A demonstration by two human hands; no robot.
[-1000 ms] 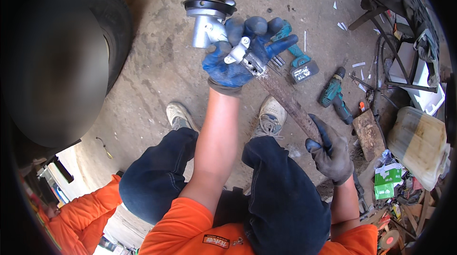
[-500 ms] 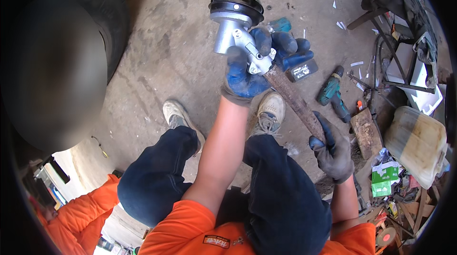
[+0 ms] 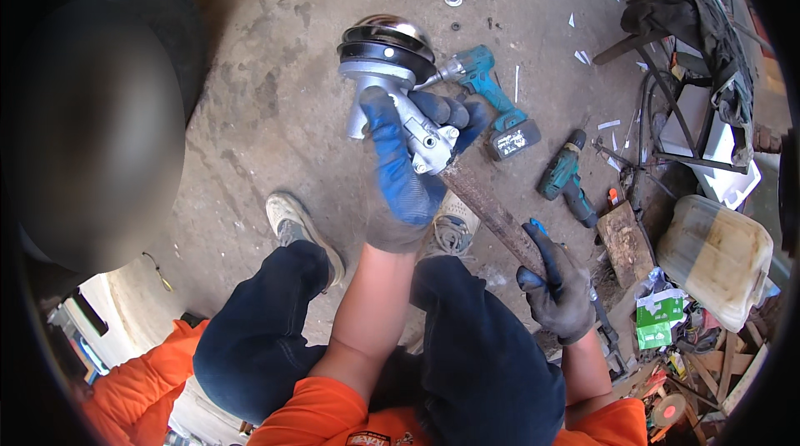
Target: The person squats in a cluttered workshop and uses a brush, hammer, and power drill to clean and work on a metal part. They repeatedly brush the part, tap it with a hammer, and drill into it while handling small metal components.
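Gear head [image 3: 407,106] on rusty tube [image 3: 493,214], hands [image 3: 404,179] [image 3: 562,292] wrapped around both — concrete [image 3: 229,163] stretching left, drills [image 3: 562,173] edging right

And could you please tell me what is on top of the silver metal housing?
A black ring and a shiny dome sit on top of the silver metal housing. What lies inside the dome is covered, and the left grip hides part of the housing.

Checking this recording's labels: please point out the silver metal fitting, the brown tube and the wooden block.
Silver metal fitting [image 3: 410,117], head view: on its housing.
Brown tube [image 3: 493,214], head view: about midway along its exposed length.
Wooden block [image 3: 625,244], head view: near the middle of its upper face.
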